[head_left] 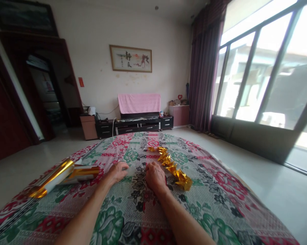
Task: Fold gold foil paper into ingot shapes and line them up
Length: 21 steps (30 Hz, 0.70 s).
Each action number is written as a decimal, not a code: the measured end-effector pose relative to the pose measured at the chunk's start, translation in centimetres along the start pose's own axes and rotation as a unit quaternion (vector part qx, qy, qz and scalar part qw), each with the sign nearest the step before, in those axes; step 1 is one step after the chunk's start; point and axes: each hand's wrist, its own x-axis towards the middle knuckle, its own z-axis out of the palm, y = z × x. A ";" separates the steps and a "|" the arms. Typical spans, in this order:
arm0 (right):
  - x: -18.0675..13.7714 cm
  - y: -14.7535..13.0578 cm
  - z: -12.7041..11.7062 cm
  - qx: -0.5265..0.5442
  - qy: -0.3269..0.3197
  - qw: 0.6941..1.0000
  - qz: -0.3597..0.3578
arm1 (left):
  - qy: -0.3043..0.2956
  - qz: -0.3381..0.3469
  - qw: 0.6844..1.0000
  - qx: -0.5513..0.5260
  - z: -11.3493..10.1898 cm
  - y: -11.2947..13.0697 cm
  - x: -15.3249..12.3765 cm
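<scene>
My left hand (118,171) rests low over the patterned cloth, its fingers slightly bent and apart, with nothing visible in them. A short gap to the right, my right hand (155,175) is closed, its fingers curled under and pressed near the cloth; whatever may be inside is hidden. Just right of that hand, a slanting row of folded gold foil pieces (171,167) lies on the cloth. To the left of my left hand are a shiny gold foil roll (55,175) and more rolled gold foil sheets (83,173) with pale undersides.
A flowered cloth (112,224) covers the rounded table in front of me. Beyond it stand a low black cabinet (138,129), a pink cloth (139,103) draped over something, and a pink side cabinet (180,115). Glazed doors (250,75) are at the right.
</scene>
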 end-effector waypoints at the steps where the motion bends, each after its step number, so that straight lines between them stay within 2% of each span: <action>1: 0.0 0.0 -0.1 -0.002 -0.005 1.000 -0.004 | 0.010 -0.012 1.000 -0.010 -0.1 -0.1 -0.4; 6: 0.1 -0.1 -0.1 -0.018 -0.013 1.000 -0.009 | 0.034 -0.025 0.999 -0.030 -0.4 0.3 -1.6; 9: 0.3 0.0 0.2 -0.028 -0.018 0.999 -0.014 | 0.047 -0.034 0.996 -0.062 -1.3 1.2 -1.8; 13: 0.4 0.2 0.5 -0.040 -0.009 0.999 -0.029 | 0.161 -0.063 0.980 -0.101 -4.3 1.8 -1.8; 15: 0.5 0.3 0.4 -0.052 -0.010 0.998 -0.036 | 0.204 -0.102 0.968 -0.101 -6.2 1.2 -1.9; 18: 1.0 -0.2 0.4 -0.084 -0.026 0.996 -0.028 | 0.260 -0.184 0.943 -0.092 -8.4 -1.0 -2.3; 21: 2.0 -2.1 1.1 -0.072 -0.037 0.995 -0.056 | 0.335 -0.258 0.887 -0.185 -9.4 -3.5 -2.8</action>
